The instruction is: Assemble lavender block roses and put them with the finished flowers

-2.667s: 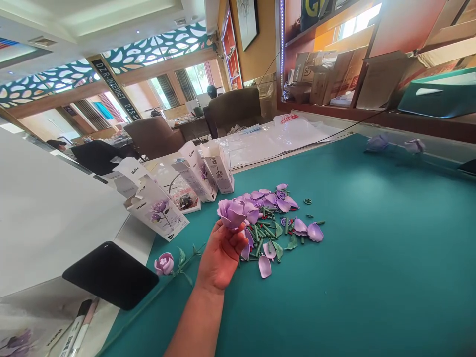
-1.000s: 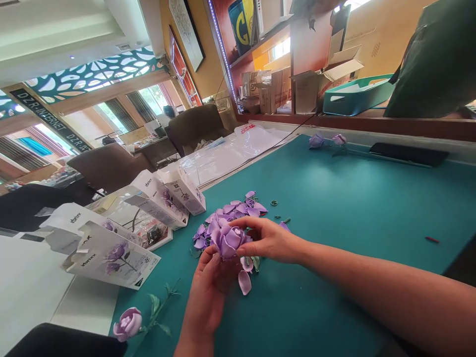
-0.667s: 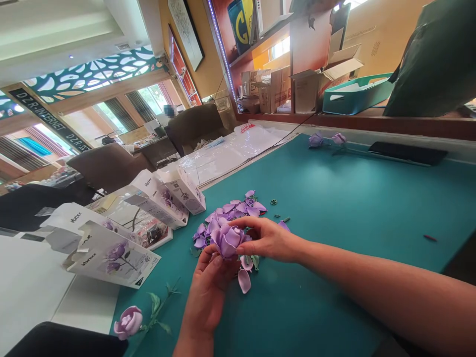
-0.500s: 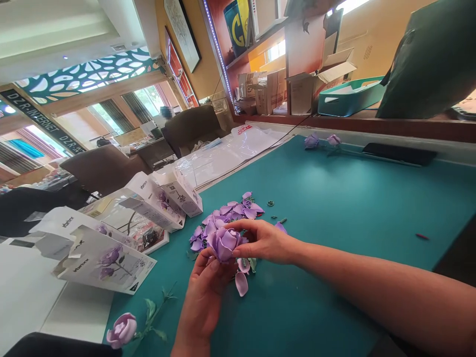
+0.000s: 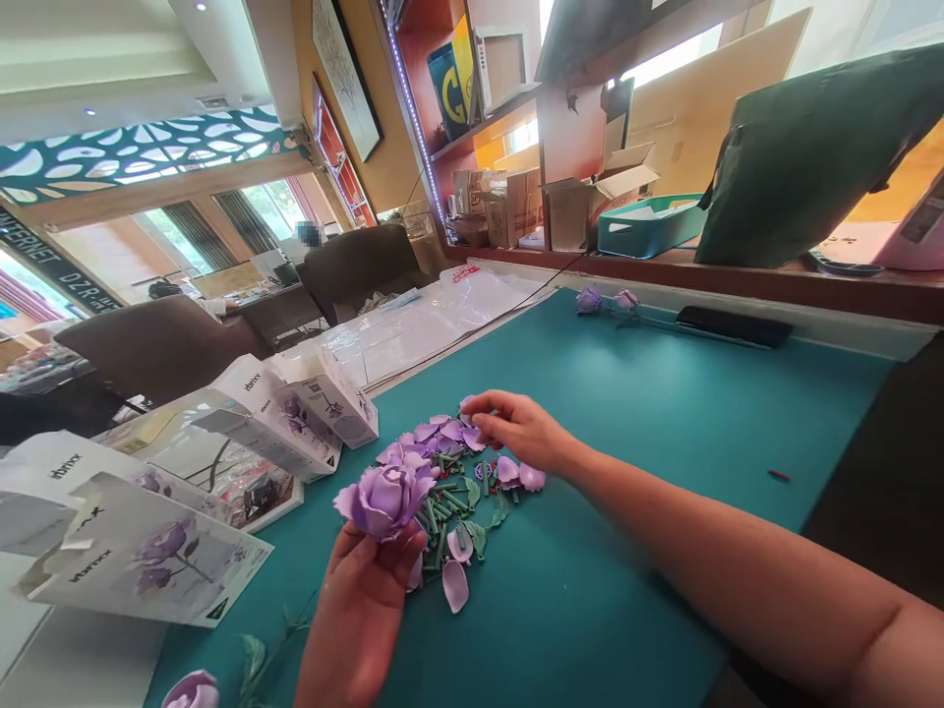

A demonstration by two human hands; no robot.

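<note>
A purple rose head (image 5: 384, 500) with spread petals rests upright in my left hand (image 5: 361, 590), whose fingers close round its base. My right hand (image 5: 516, 428) is at the far right edge of the pile of loose purple petals (image 5: 435, 433), its thumb and index finger bent toward a petal there; whether they grip it is too small to tell. Green stem pieces and leaves (image 5: 446, 506) lie among the petals, right of the rose head. Two pale petals (image 5: 455, 586) are at the pile's near side.
Open white boxes with rose pictures (image 5: 166, 551) stand along the left of the green mat (image 5: 626, 610). A finished rose (image 5: 192, 690) lies at the bottom left. Two roses (image 5: 588, 300) and a black case (image 5: 734, 326) are at the far edge. A small red piece (image 5: 779, 476) lies right.
My right hand has left the rose head and moved to the petal pile. My left hand has shifted left and down with the rose head. The view has turned slightly right.
</note>
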